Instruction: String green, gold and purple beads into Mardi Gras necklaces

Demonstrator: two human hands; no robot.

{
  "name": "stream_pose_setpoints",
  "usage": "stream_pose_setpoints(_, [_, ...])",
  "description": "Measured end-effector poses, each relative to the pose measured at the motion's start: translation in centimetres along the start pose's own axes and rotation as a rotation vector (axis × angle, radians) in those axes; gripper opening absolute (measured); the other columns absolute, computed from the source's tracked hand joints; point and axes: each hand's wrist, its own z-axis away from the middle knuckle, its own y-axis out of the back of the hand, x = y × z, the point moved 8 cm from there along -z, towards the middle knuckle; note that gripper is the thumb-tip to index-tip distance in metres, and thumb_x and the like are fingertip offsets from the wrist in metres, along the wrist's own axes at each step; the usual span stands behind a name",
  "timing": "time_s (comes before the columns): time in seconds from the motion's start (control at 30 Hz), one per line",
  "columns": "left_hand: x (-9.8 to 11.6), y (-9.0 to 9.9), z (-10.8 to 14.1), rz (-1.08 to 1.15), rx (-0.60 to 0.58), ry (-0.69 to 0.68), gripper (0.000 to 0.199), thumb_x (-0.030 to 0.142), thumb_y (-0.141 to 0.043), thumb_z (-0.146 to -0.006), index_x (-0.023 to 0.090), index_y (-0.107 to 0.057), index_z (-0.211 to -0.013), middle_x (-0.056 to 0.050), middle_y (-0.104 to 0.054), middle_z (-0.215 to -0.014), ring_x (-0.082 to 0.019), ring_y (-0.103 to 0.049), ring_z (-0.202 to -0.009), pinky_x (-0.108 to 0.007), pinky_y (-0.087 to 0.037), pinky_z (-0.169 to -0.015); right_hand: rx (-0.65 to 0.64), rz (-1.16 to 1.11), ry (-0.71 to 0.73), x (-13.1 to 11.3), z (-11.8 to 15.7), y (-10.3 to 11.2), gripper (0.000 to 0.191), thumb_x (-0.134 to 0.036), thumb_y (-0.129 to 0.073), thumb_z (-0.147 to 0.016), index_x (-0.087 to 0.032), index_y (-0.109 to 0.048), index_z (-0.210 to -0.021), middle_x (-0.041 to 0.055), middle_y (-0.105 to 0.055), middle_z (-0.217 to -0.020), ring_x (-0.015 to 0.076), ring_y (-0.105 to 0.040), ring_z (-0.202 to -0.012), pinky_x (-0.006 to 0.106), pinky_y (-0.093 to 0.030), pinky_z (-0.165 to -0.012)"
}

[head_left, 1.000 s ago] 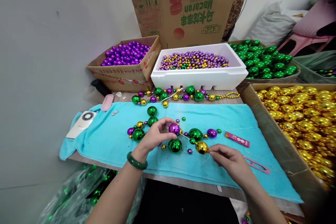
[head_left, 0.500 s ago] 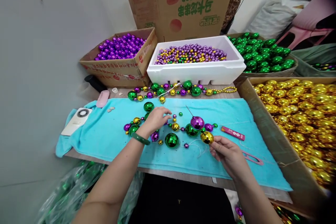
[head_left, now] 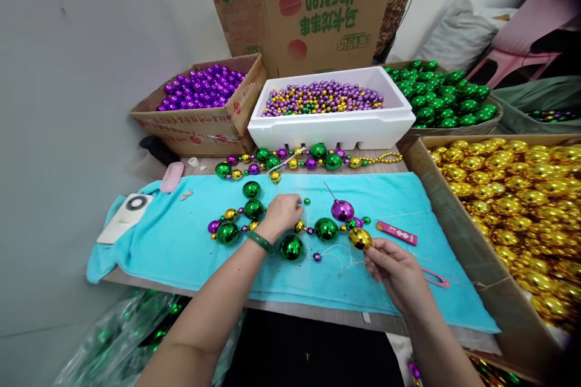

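My right hand (head_left: 393, 269) pinches a large gold bead (head_left: 360, 239) between thumb and fingers. Against it lies a large purple bead (head_left: 342, 210) with a thin needle (head_left: 328, 188) sticking up from it. My left hand (head_left: 284, 216), with a green bangle (head_left: 260, 242) at the wrist, has its fingertips drawn together over small beads; what they hold is hidden. A small green bead (head_left: 307, 201) lies just right of those fingertips. Around the hands a strung line of beads, with a large green bead (head_left: 325, 228), rests on the turquoise towel (head_left: 181, 254). A loose green bead (head_left: 291, 248) lies below.
Behind the towel lies a finished-looking bead necklace (head_left: 333, 161). A white foam box (head_left: 331, 131) holds small beads. Boxes of purple beads (head_left: 204, 87), green beads (head_left: 445, 97) and gold beads (head_left: 508, 193) surround the table. A magenta packet (head_left: 397, 233) and pink threader (head_left: 436, 279) lie at right.
My left hand has moved right onto the small beads, and its fingers have drawn together. My right hand still holds the gold bead. The whole view has shifted slightly.
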Motion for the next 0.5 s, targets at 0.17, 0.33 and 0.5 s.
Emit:
stream_pose_setpoints(0.17, [-0.9, 0.8, 1.3, 1.214, -0.006, 0.227, 0.023, 0.03, -0.059, -0.079, 0.014, -0.065, -0.096, -0.007, -0.066, -0.085, -0.013, -0.061, -0.076, -0.025, -0.048, -0.071, 0.002, 0.073, 0.011, 0.5, -0.2, 0.0, 0.032, -0.039, -0.077, -0.062, -0.015, -0.061, -0.075, -0.0008, -0.055, -0.055, 0.008, -0.046, -0.046, 0.018, -0.03, -0.039])
stream_pose_setpoints(0.33, [0.1, 0.6, 2.7, 1.706, -0.107, 0.31, 0.015, 0.02, -0.061, -0.079, 0.012, -0.063, -0.091, -0.005, -0.064, -0.077, -0.011, -0.061, -0.069, -0.021, -0.049, -0.065, -0.007, 0.148, -0.017, 1.2, -0.2, -0.6, 0.033, -0.041, -0.075, -0.062, -0.014, -0.061, -0.076, -0.0013, -0.053, -0.053, 0.0081, -0.045, -0.044, 0.018, -0.027, -0.038])
stream_pose_setpoints(0.5, [0.1, 0.4, 3.1, 1.776, -0.097, 0.333, 0.013, 0.019, -0.056, -0.082, 0.011, -0.062, -0.09, -0.006, -0.063, -0.074, -0.011, -0.061, -0.067, -0.022, -0.05, -0.064, -0.01, 0.18, -0.034, 1.2, 0.0, -1.1, 0.034, -0.042, -0.075, -0.061, -0.015, -0.061, -0.074, -0.0011, -0.053, -0.053, 0.0084, -0.045, -0.045, 0.018, -0.027, -0.039])
